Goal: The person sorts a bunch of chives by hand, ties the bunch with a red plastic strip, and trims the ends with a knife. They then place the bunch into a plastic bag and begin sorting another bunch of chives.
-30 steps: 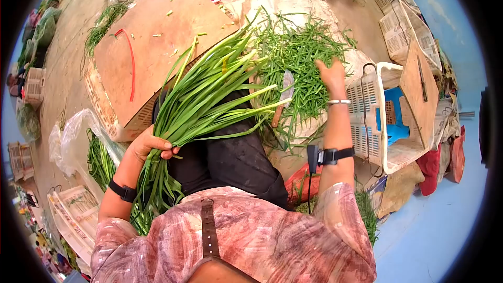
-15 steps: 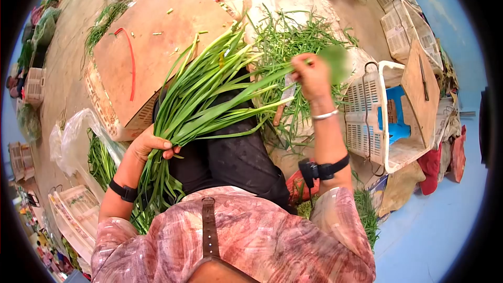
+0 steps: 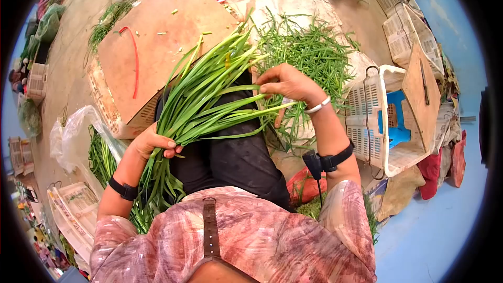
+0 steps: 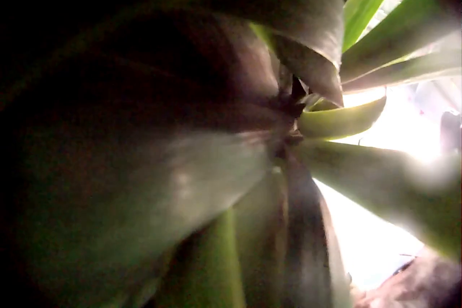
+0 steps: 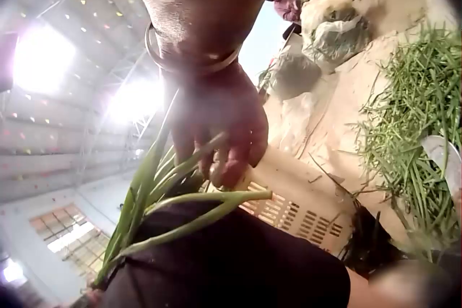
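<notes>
In the head view my left hand (image 3: 154,142) grips a thick bunch of long, flat-leaved green stalks (image 3: 209,94) that look like garlic chives. The pale ends fan out over the lap toward the upper right. Dark blurred leaves (image 4: 260,250) fill the left wrist view and hide that hand. My right hand (image 3: 288,84) is at the outer ends of the bunch, its thumb and forefinger pinching one stalk's tip. In the right wrist view, stalks (image 5: 188,210) cross close below its bent fingers. Beyond lies a heap of cut green pieces (image 3: 309,47), with a knife's wooden handle (image 3: 280,115) beside it.
A wooden board (image 3: 162,31) on a crate holds a red strip (image 3: 135,63). To the right stands a white plastic crate (image 3: 361,118) with a board leaning on it. More green stalks (image 3: 99,157) lie by a clear plastic bag (image 3: 78,131) at the left.
My right hand moves from over the cut heap toward the bunch, pinching a long leaf half a second ago, and is now lower and left at the stalk ends. The left hand keeps its grip.
</notes>
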Demonstrator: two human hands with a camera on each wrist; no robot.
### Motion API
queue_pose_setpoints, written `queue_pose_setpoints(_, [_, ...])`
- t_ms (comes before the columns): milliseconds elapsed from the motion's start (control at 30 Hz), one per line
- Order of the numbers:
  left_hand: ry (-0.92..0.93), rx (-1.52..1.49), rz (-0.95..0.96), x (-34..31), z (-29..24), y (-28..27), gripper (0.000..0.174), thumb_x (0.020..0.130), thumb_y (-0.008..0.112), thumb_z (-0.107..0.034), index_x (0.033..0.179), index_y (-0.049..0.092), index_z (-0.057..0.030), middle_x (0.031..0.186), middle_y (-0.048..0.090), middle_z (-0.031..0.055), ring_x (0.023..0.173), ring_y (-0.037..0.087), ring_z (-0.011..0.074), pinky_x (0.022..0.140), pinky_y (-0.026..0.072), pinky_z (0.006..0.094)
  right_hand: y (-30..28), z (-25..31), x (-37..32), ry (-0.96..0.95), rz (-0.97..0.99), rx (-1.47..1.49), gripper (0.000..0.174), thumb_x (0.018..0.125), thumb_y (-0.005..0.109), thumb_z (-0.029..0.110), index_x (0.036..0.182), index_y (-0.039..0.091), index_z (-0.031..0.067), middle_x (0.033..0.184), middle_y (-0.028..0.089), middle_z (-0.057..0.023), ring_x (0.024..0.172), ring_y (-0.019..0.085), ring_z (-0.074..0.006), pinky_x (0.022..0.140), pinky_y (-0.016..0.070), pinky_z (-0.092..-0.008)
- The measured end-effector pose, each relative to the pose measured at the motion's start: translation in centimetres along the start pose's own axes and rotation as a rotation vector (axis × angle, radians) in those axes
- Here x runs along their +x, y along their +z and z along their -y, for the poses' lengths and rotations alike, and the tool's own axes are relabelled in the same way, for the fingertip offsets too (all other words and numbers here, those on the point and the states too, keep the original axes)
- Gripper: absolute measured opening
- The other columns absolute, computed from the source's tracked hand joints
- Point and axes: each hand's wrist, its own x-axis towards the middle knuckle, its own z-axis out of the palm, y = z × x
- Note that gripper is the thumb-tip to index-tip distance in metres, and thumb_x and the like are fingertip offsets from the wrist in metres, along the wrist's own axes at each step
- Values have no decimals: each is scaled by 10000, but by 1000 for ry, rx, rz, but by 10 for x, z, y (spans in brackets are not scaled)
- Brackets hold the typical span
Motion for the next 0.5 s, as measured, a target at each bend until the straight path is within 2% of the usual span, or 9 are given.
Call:
queue_pose_setpoints(33, [7,-1,-2,-2,-1,1,553,602,737,-112,1065,486,58,656,554,185,401,451,154,370,344,255,4,2,2,74,35,32,165,787,608,68,905,629,-46,736,635,-77,607,594,-114,559,497,-244])
queue_pose_setpoints(100, [-15,21,41,-11,-3,2,509,601,709,-82,1053,509,41,670,570,163,423,473,146,398,375,247,12,29,-17,-72,-44,-217,116,784,603,38,857,626,-49,695,626,-64,569,586,-110,513,494,-242])
queue_pose_setpoints(167, [-33,37,-7,-27,1,3,495,596,718,-89,1029,523,51,658,570,158,425,477,140,397,375,243,22,38,-43,-120,-4,98,88,764,620,52,806,631,-25,624,609,-55,549,579,-105,527,466,-239])
queue_pose_setpoints(233, [12,67,-87,-34,8,3,462,596,724,-94,992,543,59,665,584,157,434,493,140,404,389,241,33,21,-49,-14,-35,145,84,760,614,43,808,633,-22,627,611,-61,552,574,-102,539,464,-233])
queue_pose_setpoints(300, [56,77,-122,-35,9,5,428,601,724,-89,966,558,61,684,603,159,446,513,150,417,412,242,45,1,-47,-141,-135,-292,87,752,612,54,808,639,-8,637,618,-115,543,591,-149,527,467,-256])
queue_pose_setpoints(367, [52,103,-130,-40,13,4,401,610,719,-78,955,565,57,692,614,157,460,533,158,431,435,246,50,2,-48,-39,-207,6,86,751,603,57,795,636,-7,644,617,-135,551,601,-180,530,476,-289])
queue_pose_setpoints(400, [62,107,-141,-40,14,6,370,612,714,-53,937,573,56,691,618,154,469,544,159,438,444,247,51,2,-46,-39,-206,7,86,751,603,57,795,636,-7,644,617,-135,551,601,-180,530,476,-289])
queue_pose_setpoints(467, [66,102,-155,-41,12,11,360,611,713,-43,929,575,55,693,619,154,472,547,159,439,444,246,43,-1,-35,32,-446,-309,89,760,583,51,791,639,-12,652,630,-121,553,605,-176,528,480,-286])
queue_pose_setpoints(500, [61,90,-180,-43,12,11,350,610,713,-34,921,577,55,695,621,154,474,550,158,439,445,245,40,-9,-28,25,-444,-317,89,760,583,51,791,639,-12,652,630,-121,553,605,-176,528,480,-286])
